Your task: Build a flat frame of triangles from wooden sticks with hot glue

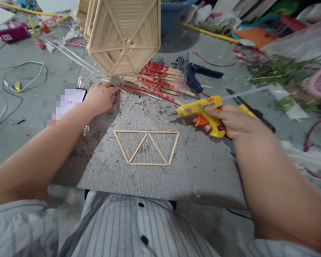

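My right hand (227, 119) is wrapped around a yellow hot glue gun (200, 107), its nozzle pointing left above the board and a clear glue stick (246, 91) jutting from its back. My left hand (103, 95) reaches to the far left of the board, fingers drawn together at a thin wooden stick (121, 89); the fingertips are partly hidden. Between my arms, a flat frame of wooden sticks (149, 164) lies on the board, shaped as a trapezoid with three triangles. Beyond it are several chopsticks with red printed wrappers (160, 80).
A hexagonal wooden-stick structure (125, 39) stands at the board's (203, 167) far side. A phone (72, 98) lies by my left forearm. Blue-handled pliers (200, 73), a dark knife-like tool (253, 110), a blue basin (175, 14) and green plant stems (275, 69) are around.
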Demonstrator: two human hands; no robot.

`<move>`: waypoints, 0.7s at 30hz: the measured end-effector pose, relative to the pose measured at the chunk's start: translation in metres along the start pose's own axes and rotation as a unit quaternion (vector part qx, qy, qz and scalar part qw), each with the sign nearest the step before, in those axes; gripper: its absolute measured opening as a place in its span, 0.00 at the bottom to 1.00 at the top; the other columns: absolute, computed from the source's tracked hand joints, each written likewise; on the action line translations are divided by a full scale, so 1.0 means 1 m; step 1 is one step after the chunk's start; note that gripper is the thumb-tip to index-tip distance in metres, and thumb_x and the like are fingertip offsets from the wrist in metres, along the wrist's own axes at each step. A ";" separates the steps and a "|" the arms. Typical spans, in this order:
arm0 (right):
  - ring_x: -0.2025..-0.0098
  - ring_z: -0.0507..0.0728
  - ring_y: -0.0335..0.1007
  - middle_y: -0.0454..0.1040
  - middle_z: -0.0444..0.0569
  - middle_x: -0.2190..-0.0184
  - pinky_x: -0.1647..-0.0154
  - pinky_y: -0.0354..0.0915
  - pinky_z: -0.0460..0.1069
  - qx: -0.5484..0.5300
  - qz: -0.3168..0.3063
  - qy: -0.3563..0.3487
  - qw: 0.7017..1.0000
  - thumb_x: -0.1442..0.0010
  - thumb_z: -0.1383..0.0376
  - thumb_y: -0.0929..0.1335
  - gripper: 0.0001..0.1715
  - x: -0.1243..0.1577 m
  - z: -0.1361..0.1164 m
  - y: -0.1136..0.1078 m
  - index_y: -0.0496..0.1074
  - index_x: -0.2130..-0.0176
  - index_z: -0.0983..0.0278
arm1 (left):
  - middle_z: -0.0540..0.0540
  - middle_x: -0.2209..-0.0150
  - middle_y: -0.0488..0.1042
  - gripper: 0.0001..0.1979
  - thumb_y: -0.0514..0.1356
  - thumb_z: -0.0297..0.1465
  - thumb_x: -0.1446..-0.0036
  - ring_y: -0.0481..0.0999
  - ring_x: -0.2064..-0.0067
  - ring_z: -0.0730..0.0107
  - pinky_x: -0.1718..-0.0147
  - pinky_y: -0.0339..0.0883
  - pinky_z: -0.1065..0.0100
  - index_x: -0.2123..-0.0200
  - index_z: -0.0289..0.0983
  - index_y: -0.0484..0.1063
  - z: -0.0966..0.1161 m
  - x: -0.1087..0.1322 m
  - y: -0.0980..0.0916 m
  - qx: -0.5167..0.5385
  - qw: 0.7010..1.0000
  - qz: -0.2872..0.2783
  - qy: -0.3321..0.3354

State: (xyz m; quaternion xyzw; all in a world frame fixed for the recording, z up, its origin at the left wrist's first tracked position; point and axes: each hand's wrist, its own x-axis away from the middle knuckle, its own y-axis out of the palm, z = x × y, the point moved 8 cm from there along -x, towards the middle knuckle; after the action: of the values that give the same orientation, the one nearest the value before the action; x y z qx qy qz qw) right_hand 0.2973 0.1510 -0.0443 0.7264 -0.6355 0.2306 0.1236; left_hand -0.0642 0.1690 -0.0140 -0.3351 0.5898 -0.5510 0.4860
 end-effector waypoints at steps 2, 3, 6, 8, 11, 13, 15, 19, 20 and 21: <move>0.77 0.52 0.67 0.77 0.50 0.71 0.87 0.59 0.42 -0.008 0.004 0.005 1.000 0.50 0.64 0.75 0.07 0.000 0.001 -0.001 0.74 0.69 0.62 | 0.43 0.50 0.75 0.20 0.49 0.33 0.37 0.67 0.56 0.65 0.57 0.63 0.60 0.48 0.36 0.73 -0.005 -0.008 -0.002 -0.014 1.000 -0.001 -0.016; 0.77 0.52 0.67 0.77 0.50 0.72 0.87 0.60 0.42 -0.011 0.005 0.006 1.000 0.50 0.64 0.75 0.08 -0.001 0.001 -0.002 0.74 0.69 0.62 | 0.42 0.52 0.75 0.19 0.50 0.33 0.38 0.66 0.57 0.64 0.58 0.62 0.60 0.49 0.35 0.74 -0.008 -0.013 -0.002 -0.023 0.999 -0.008 -0.036; 0.78 0.51 0.66 0.76 0.48 0.74 0.87 0.60 0.42 -0.012 0.004 -0.003 1.000 0.51 0.64 0.75 0.09 -0.001 0.000 -0.002 0.74 0.68 0.62 | 0.43 0.54 0.73 0.18 0.50 0.32 0.37 0.63 0.59 0.66 0.61 0.60 0.60 0.48 0.36 0.73 -0.012 -0.025 -0.007 -0.044 0.995 -0.023 -0.088; 0.80 0.51 0.64 0.75 0.48 0.75 0.87 0.60 0.43 -0.004 -0.010 -0.010 1.000 0.51 0.62 0.75 0.09 -0.001 -0.001 0.000 0.74 0.69 0.61 | 0.47 0.55 0.71 0.17 0.51 0.34 0.36 0.60 0.61 0.69 0.62 0.58 0.61 0.48 0.40 0.73 -0.012 -0.032 -0.010 -0.047 0.993 -0.025 -0.107; 0.81 0.50 0.62 0.75 0.47 0.75 0.87 0.60 0.43 0.010 -0.031 -0.019 0.999 0.49 0.61 0.74 0.07 -0.003 0.000 0.001 0.74 0.70 0.60 | 0.50 0.60 0.69 0.15 0.51 0.38 0.34 0.56 0.63 0.70 0.61 0.56 0.61 0.53 0.43 0.74 -0.011 -0.040 -0.011 -0.049 0.990 -0.040 -0.123; 0.81 0.50 0.62 0.76 0.47 0.74 0.87 0.60 0.44 0.019 -0.042 -0.022 0.999 0.47 0.60 0.73 0.07 -0.006 0.001 -0.001 0.74 0.69 0.59 | 0.50 0.63 0.68 0.17 0.48 0.39 0.33 0.55 0.62 0.69 0.60 0.56 0.60 0.58 0.42 0.75 -0.009 -0.042 -0.011 -0.052 0.990 -0.051 -0.122; 0.81 0.51 0.63 0.76 0.48 0.74 0.87 0.61 0.44 0.022 -0.053 -0.025 0.998 0.45 0.59 0.73 0.07 -0.008 0.002 -0.001 0.74 0.68 0.59 | 0.50 0.64 0.67 0.20 0.44 0.38 0.31 0.55 0.61 0.69 0.58 0.55 0.59 0.60 0.40 0.75 -0.005 -0.041 -0.013 -0.055 0.991 -0.057 -0.112; 0.79 0.51 0.66 0.75 0.49 0.75 0.86 0.61 0.43 -0.006 -0.034 -0.013 0.999 0.42 0.62 0.71 0.04 -0.009 0.002 -0.007 0.74 0.66 0.60 | 0.47 0.63 0.69 0.23 0.40 0.35 0.30 0.57 0.57 0.67 0.56 0.54 0.58 0.59 0.36 0.73 0.011 -0.033 -0.017 -0.104 0.991 -0.072 -0.053; 0.79 0.51 0.66 0.75 0.50 0.75 0.86 0.61 0.43 -0.007 -0.025 -0.009 1.000 0.42 0.62 0.70 0.04 -0.009 0.001 -0.010 0.74 0.66 0.60 | 0.46 0.61 0.70 0.22 0.40 0.34 0.31 0.57 0.56 0.66 0.56 0.54 0.58 0.58 0.35 0.73 0.014 -0.031 -0.019 -0.114 0.990 -0.070 -0.040; 0.79 0.51 0.66 0.76 0.50 0.74 0.86 0.62 0.43 -0.001 -0.020 -0.010 1.000 0.41 0.63 0.69 0.04 -0.009 0.001 -0.012 0.74 0.65 0.61 | 0.45 0.60 0.70 0.21 0.41 0.34 0.32 0.57 0.56 0.65 0.56 0.54 0.57 0.58 0.35 0.73 0.014 -0.028 -0.021 -0.118 0.990 -0.063 -0.046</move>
State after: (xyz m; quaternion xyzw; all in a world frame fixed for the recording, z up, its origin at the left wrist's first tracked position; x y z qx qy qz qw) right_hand 0.3086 0.1606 -0.0479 0.7409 -0.6225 0.2201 0.1226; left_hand -0.0456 0.1875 0.0131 -0.4522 0.6053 -0.4910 0.4337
